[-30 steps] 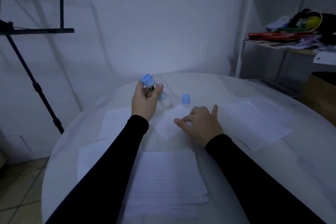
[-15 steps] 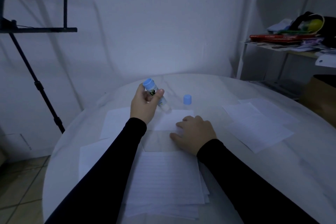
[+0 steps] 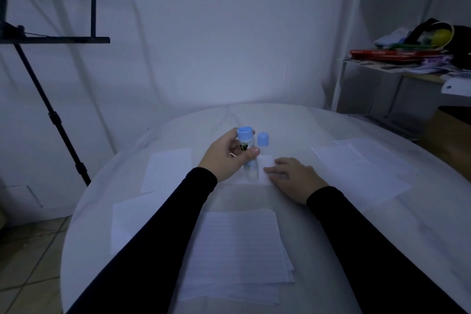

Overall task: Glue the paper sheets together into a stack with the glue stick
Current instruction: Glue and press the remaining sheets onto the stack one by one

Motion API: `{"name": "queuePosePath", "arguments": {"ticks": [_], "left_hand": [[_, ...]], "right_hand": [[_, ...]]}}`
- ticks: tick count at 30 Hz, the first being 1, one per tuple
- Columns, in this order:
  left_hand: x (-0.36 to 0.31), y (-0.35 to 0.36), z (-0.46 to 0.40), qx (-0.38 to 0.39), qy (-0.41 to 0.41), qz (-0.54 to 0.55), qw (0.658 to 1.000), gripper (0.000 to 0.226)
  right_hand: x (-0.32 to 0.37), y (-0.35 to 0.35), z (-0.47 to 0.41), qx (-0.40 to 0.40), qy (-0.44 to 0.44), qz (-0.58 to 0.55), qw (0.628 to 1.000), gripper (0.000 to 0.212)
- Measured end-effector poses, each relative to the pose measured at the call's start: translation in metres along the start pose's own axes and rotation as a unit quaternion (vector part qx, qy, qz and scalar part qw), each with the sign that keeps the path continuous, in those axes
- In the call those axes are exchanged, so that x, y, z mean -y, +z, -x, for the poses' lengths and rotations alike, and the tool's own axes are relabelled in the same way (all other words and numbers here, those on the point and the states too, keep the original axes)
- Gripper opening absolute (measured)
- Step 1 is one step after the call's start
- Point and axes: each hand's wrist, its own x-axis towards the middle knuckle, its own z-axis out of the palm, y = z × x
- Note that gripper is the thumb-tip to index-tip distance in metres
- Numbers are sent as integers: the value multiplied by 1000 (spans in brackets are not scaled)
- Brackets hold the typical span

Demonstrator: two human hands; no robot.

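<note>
My left hand [image 3: 225, 158] grips an uncapped glue stick [image 3: 248, 154] with a blue base, held nearly upright, its tip down on a small white paper sheet [image 3: 263, 174] in the middle of the table. My right hand [image 3: 293, 177] lies flat on that sheet's right part, fingers spread. The blue cap [image 3: 263, 139] stands just behind the stick. A stack of lined sheets [image 3: 237, 252] lies near the front edge between my arms. Loose sheets lie at the left [image 3: 168, 168], at the front left [image 3: 130, 222] and at the right [image 3: 362, 173].
The round white table [image 3: 420, 237] fills the lower view. A black music stand [image 3: 54, 41] rises at the left beside the table. At the right stands a white shelf [image 3: 407, 71] loaded with books and clutter, and a brown box [image 3: 448, 132] below it.
The small sheet has been drawn nearer and squared up under my right hand. My left hand has swung the glue stick from tilted to nearly upright and lowered its tip onto the sheet.
</note>
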Motion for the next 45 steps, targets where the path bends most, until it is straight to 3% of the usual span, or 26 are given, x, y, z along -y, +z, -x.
{"name": "queuePosePath", "arguments": {"ticks": [6, 11, 22, 31, 45], "left_hand": [[-4, 9, 3, 5, 1, -1, 1000, 34], [-5, 11, 4, 18, 7, -8, 1000, 31], [-9, 14, 6, 5, 18, -21, 1000, 33], [-13, 15, 2, -79, 23, 23, 996, 33], [-5, 19, 3, -2, 10, -66, 998, 34]], "right_hand": [[-8, 0, -1, -10, 1, -32, 999, 35], [-15, 1, -5, 21, 30, 20, 999, 51], [-20, 4, -10, 21, 43, 24, 999, 47], [-19, 3, -8, 14, 48, 25, 998, 53], [-11, 5, -11, -13, 63, 24, 998, 46]]}}
